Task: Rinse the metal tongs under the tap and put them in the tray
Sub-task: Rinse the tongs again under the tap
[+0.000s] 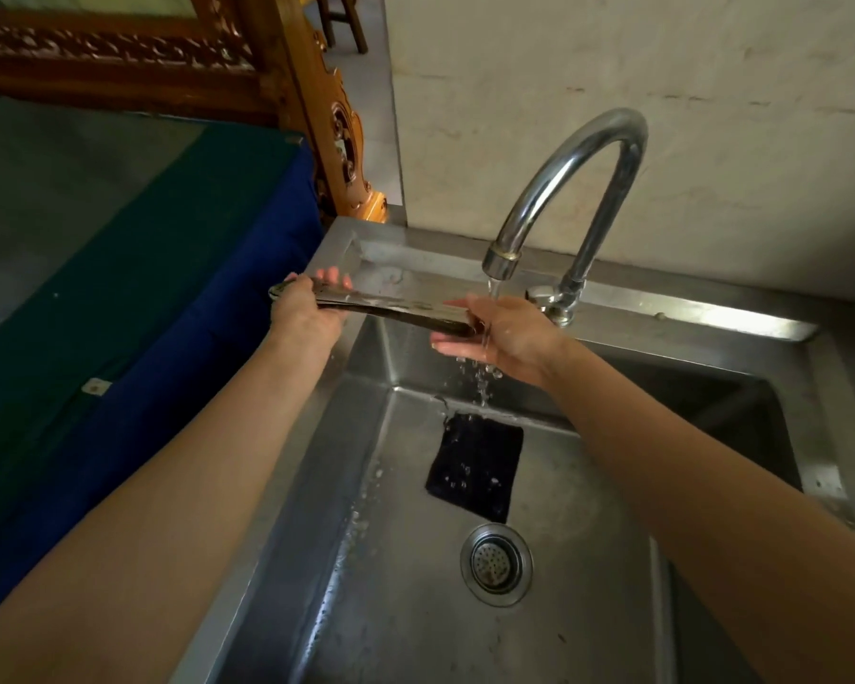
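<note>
The metal tongs (396, 308) lie nearly level over the back left of the steel sink (396, 609), their two arms pressed together. My left hand (307, 313) grips the handle end at the sink's left rim. My right hand (504, 338) cups the tip end with fingers spread around it. Water runs from the curved tap (563, 190) onto my right hand and the tong tips, and drops fall into the basin. No tray is in view.
A black cloth or sponge (475, 466) lies on the sink floor under the stream, with the round drain (496, 565) in front of it. A blue and green cloth (119, 288) covers the surface on the left. Carved wooden furniture (317, 91) stands behind it.
</note>
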The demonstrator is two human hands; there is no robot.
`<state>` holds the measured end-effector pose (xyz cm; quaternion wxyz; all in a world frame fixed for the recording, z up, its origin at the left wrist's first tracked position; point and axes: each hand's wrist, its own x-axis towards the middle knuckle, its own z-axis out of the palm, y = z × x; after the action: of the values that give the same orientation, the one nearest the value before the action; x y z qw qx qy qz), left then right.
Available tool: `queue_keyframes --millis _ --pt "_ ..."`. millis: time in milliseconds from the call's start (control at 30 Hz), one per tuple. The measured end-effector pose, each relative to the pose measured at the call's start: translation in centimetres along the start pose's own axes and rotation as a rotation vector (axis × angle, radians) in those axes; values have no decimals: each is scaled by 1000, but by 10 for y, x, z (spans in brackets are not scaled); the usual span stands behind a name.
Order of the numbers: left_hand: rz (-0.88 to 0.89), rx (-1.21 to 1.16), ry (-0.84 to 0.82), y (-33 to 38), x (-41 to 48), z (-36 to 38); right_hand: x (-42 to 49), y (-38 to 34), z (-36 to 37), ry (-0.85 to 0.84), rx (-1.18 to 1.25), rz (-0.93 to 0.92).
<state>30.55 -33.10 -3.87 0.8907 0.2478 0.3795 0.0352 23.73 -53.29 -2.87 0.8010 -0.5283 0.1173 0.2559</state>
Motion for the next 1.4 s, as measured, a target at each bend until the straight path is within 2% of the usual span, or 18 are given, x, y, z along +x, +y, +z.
queue_keyframes --millis 67,167,267,400,500,600,767,1033,1167,1333,1400 --pt "-10 0 56 2 -1 -1 1 1 1 -40 -225 -58" --pt "4 64 75 0 -6 -3 -2 2 0 -57 -764 -199" --pt "5 185 76 -8 -9 -8 -6 4 -5 -18 -945 -292" --pt "-3 268 80 -16 -15 -10 -15 13 -9 25 -904 -236" --pt "10 331 71 -23 -19 -10 -22 17 -15 -13 -872 -201" --pt "24 381 38 -28 -20 -7 -28 20 -21 -74 -870 -209" --pt "-31 405 -41 -29 -21 -2 -35 21 -26 -83 -872 -241" --pt "-119 187 -329 -49 -31 -14 -36 27 -30 37 -840 -232" --pt "-251 232 -488 -80 -43 -17 -30 29 -21 24 -770 -210" --pt "-201 310 -516 -91 -43 -9 -32 34 -25 79 -1121 -284" --pt "-164 360 -516 -95 -45 -7 -32 34 -26 71 -1177 -276"
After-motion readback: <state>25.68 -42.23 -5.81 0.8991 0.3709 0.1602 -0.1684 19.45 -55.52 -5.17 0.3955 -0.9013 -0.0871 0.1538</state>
